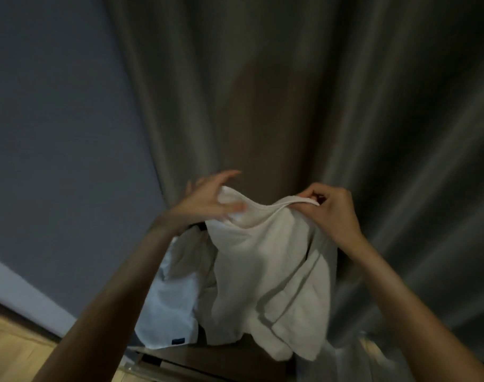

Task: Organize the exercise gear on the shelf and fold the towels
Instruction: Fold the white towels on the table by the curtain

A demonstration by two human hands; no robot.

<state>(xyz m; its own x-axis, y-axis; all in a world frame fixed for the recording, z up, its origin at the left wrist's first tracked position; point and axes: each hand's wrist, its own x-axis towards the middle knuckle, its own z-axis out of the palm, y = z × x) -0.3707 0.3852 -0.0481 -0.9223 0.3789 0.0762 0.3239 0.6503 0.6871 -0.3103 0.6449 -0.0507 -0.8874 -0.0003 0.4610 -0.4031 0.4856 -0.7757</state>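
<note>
Grey curtain [345, 92] folds fill the backdrop from 12 round to 4 o'clock, a blue-grey wall [56, 133] takes 9 o'clock, and there's a strip of wooden floor [12, 351] down at 8.

Front and centre, the white towel [268, 271] is up in the air, hanging from both hands and trailing towards 6 o'clock. The right hand [334, 213], at 3 o'clock of the towel's top edge, pinches the hem tight between thumb and curled fingers. The left hand [205, 202], over at 10 o'clock, has the other corner under its thumb, but the upper fingers fan out wide and the whole hand is smeared with motion, so how firm that hold is I can't say.

The hem sags between the two hands, and the cloth below is bunched and doubled on itself, so I judge the fold isn't properly begun. Behind it, at 7 o'clock, a second pale cloth [166, 307] with a dark label [178, 341] is draped on a dark piece of furniture [216, 359].

Now the dangers. That loose-looking left hold is the weak spot: a quick shake could free the corner and drop the towel. Fold it while the hem is slack and the edges won't line up. The low tail hangs near the draped cloth and could snag it off its perch.
</note>
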